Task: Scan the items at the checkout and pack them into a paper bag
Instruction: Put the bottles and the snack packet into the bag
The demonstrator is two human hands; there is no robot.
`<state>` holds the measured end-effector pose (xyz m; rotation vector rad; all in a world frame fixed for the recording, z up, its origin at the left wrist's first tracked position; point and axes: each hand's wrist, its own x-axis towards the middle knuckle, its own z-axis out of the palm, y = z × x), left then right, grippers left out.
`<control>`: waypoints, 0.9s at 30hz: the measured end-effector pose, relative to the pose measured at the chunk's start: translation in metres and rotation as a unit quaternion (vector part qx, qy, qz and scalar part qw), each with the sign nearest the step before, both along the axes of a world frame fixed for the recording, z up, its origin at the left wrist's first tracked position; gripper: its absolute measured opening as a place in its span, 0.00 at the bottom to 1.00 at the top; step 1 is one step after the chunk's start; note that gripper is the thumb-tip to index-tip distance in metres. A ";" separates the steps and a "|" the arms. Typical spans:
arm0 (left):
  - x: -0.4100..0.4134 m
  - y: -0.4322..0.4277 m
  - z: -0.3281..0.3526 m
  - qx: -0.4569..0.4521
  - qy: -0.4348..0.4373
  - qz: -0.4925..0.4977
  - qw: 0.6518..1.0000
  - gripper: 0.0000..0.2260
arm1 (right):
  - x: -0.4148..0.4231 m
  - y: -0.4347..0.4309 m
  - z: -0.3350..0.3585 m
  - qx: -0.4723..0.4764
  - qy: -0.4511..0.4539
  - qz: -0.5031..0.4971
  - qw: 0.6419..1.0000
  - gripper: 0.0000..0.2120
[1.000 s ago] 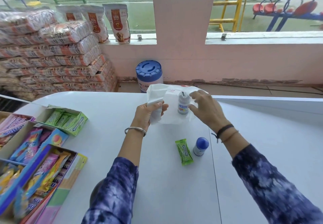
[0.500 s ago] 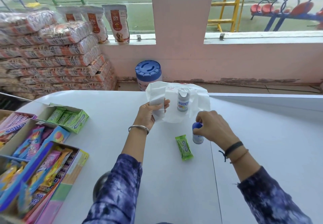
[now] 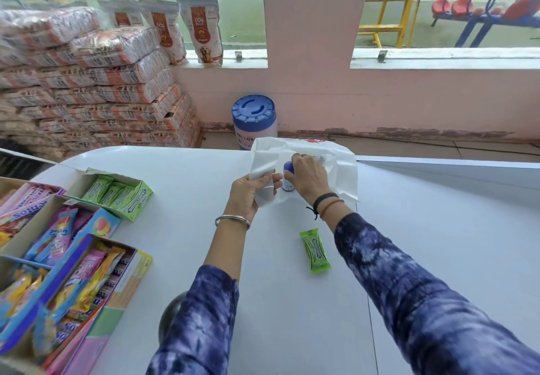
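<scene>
paper bag (image 3: 336, 167), white, lay on the table (image 3: 438, 243) with its mouth held open by the left hand (image 3: 248, 192), which pinched the near edge. the right hand (image 3: 306, 177), half a second earlier at the table gripping a small blue-capped bottle (image 3: 287, 177), had carried it into the mouth, fingers closed around it. so one more item was going in; only the green gum pack (image 3: 315, 250) was left out. a gum box (image 3: 122, 195) read "doublemint"; pouches (image 3: 203, 31) behind read "dog biscuit".
</scene>
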<state>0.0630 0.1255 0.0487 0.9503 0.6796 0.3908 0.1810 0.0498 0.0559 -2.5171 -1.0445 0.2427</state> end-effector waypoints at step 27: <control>-0.007 -0.006 -0.005 0.034 0.028 0.013 0.999 0.07 | -0.034 -0.058 -0.030 0.144 -0.094 -0.040 0.984 0.06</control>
